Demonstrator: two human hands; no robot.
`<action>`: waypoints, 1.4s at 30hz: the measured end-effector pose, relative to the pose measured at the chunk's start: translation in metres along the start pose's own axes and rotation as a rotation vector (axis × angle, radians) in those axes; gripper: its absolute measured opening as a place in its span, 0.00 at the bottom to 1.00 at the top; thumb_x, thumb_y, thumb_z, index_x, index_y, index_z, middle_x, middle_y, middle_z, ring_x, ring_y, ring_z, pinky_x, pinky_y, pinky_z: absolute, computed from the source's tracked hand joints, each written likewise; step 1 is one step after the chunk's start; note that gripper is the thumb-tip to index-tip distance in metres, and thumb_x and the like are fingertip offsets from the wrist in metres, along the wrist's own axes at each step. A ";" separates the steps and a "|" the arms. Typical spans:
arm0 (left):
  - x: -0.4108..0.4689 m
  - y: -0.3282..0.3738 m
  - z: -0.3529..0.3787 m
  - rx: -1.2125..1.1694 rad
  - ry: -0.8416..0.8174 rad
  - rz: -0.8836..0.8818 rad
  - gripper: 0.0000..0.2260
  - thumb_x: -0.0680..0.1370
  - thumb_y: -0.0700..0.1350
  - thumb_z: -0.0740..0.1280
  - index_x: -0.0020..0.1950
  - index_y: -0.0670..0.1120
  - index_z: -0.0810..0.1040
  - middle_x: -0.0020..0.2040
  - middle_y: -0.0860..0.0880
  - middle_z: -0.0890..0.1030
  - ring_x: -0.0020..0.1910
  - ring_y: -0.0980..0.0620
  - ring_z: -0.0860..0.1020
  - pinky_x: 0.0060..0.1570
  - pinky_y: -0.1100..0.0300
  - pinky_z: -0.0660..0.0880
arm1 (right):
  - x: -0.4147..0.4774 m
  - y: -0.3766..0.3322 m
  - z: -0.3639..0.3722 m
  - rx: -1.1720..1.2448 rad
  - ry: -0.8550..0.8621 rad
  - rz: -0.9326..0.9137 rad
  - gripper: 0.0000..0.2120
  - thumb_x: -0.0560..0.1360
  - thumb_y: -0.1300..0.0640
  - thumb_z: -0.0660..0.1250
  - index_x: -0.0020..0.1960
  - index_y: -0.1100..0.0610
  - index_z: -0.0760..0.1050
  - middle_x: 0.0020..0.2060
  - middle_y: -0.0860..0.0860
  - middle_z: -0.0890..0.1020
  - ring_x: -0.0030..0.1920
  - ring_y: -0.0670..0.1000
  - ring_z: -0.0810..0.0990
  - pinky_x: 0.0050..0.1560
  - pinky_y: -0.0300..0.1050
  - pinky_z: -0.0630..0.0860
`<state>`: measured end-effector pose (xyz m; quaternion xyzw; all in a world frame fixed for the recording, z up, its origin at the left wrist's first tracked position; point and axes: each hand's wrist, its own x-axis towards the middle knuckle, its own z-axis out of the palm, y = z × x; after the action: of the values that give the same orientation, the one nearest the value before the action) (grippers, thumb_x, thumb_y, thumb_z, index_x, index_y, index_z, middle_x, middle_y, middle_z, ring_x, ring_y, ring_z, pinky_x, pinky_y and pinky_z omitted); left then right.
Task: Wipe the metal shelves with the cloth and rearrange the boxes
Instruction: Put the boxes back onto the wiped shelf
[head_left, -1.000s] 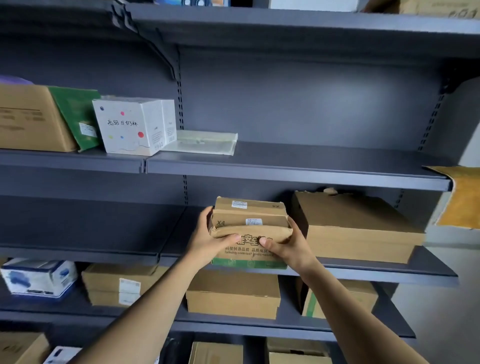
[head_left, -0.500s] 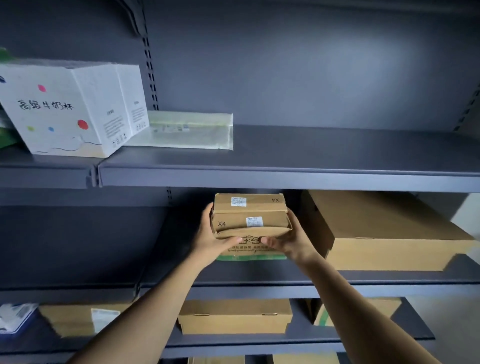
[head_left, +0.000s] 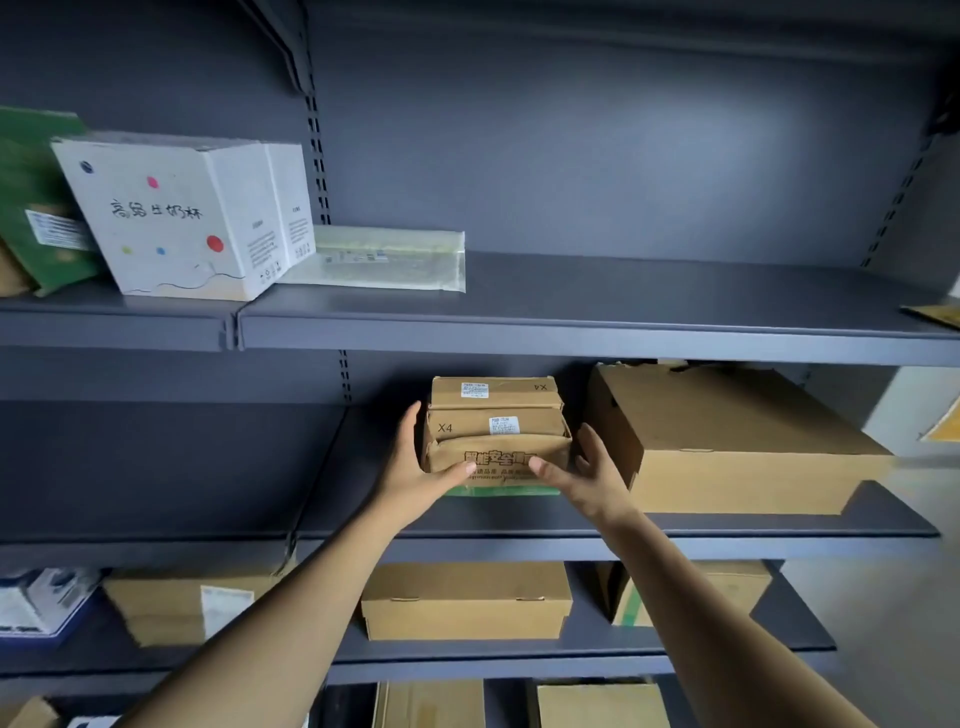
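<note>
A small stack of brown cardboard boxes (head_left: 496, 431) marked X4 is held between both hands above the middle grey metal shelf (head_left: 571, 535). My left hand (head_left: 415, 467) grips the stack's left side with its thumb across the front. My right hand (head_left: 587, 470) grips the right side, thumb on the front as well. A large flat brown box (head_left: 727, 441) lies on the same shelf just to the right of the stack. No cloth is in view.
The upper shelf (head_left: 623, 332) carries a white box with coloured dots (head_left: 182, 218), a green packet (head_left: 36, 208) and a clear flat envelope (head_left: 384, 260) at the left. Several brown boxes (head_left: 467, 603) sit on the lower shelves.
The camera has come closer to the shelves and tilted up a little. Both hands keep their hold on the stack, which stays at about the same place over the middle shelf.
</note>
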<state>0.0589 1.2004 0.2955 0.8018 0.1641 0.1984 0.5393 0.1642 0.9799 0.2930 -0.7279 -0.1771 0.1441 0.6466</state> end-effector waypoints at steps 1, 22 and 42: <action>-0.012 0.005 -0.002 -0.004 0.014 0.003 0.48 0.71 0.51 0.79 0.82 0.55 0.51 0.79 0.55 0.61 0.71 0.60 0.61 0.67 0.60 0.60 | -0.013 -0.007 0.001 -0.024 0.031 -0.014 0.54 0.67 0.48 0.80 0.82 0.57 0.52 0.77 0.50 0.67 0.76 0.52 0.66 0.74 0.50 0.69; -0.173 0.148 -0.091 -0.254 0.284 0.345 0.22 0.78 0.47 0.72 0.68 0.58 0.68 0.68 0.56 0.76 0.70 0.59 0.71 0.73 0.50 0.68 | -0.184 -0.151 0.084 0.008 0.063 -0.522 0.37 0.76 0.46 0.72 0.80 0.49 0.60 0.75 0.44 0.68 0.72 0.44 0.70 0.72 0.44 0.68; 0.019 0.155 -0.322 -0.144 0.382 0.337 0.39 0.76 0.57 0.73 0.81 0.53 0.56 0.79 0.58 0.61 0.73 0.58 0.64 0.58 0.72 0.63 | -0.001 -0.293 0.273 0.022 0.063 -0.566 0.45 0.72 0.37 0.73 0.81 0.46 0.56 0.78 0.46 0.64 0.76 0.50 0.66 0.75 0.53 0.66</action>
<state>-0.0764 1.4104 0.5514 0.7253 0.1125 0.4446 0.5134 0.0225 1.2524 0.5500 -0.6466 -0.3514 -0.0628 0.6742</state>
